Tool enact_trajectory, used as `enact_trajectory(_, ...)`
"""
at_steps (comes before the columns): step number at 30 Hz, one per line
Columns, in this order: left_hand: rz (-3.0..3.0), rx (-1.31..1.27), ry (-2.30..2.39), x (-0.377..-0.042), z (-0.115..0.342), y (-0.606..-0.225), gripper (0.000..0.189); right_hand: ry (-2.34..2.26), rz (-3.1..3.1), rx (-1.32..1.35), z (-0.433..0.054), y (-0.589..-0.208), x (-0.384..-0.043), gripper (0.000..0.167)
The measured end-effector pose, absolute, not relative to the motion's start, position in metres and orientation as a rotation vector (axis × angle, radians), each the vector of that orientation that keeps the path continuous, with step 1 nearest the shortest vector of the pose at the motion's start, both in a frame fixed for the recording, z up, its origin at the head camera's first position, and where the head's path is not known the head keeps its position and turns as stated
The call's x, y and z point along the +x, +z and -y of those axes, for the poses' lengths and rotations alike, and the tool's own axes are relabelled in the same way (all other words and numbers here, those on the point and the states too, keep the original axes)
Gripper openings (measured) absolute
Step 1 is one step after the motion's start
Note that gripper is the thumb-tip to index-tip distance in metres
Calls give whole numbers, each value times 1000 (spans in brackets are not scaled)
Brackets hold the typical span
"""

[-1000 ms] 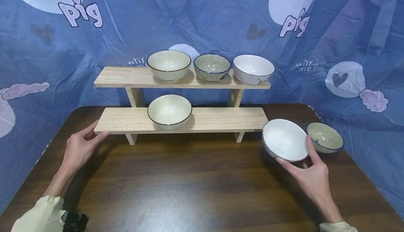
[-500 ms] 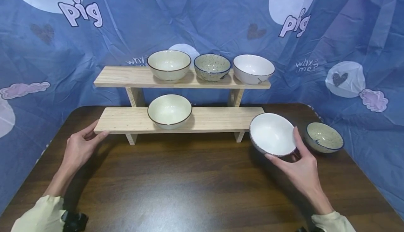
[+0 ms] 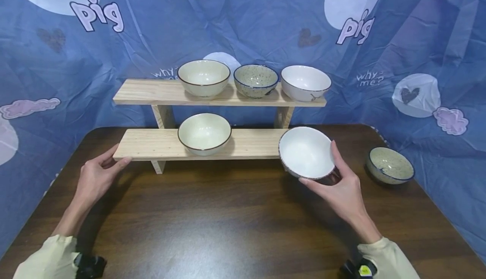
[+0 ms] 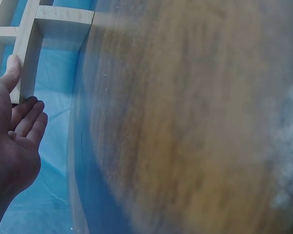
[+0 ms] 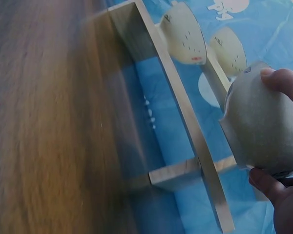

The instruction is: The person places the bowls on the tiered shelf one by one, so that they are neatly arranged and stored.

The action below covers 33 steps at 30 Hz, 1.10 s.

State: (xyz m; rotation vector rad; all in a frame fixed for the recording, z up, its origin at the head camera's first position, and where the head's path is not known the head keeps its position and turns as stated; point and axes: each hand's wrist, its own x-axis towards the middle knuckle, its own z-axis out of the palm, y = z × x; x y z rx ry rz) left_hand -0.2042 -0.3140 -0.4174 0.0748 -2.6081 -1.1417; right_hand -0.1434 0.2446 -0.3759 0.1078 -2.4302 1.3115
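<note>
My right hand holds a white bowl with a dark speckled rim, thumb and fingers on its sides. The bowl is tilted toward me, in front of the right end of the lower board of a two-tier wooden shelf. In the right wrist view the bowl's pale outside shows between thumb and fingers. My left hand grips the left end of that lower board; the left wrist view has the thumb on one side of the board and the fingers at its end. A cream brown-rimmed bowl sits mid-board.
Along the upper board stand a cream bowl, a speckled blue-rimmed bowl and a white bowl. Another speckled green bowl rests on the brown table at the right. A blue printed cloth hangs behind.
My right hand has carried the white bowl leftward and slightly away from me, from beside the speckled green bowl to the shelf's right end. The left hand stays where it was.
</note>
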Motion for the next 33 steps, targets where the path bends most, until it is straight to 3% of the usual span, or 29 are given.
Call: enact_trajectory(33,2614,71,-1110,-204,314,-418,69,1524,2430,278,-184,-372,-206,111)
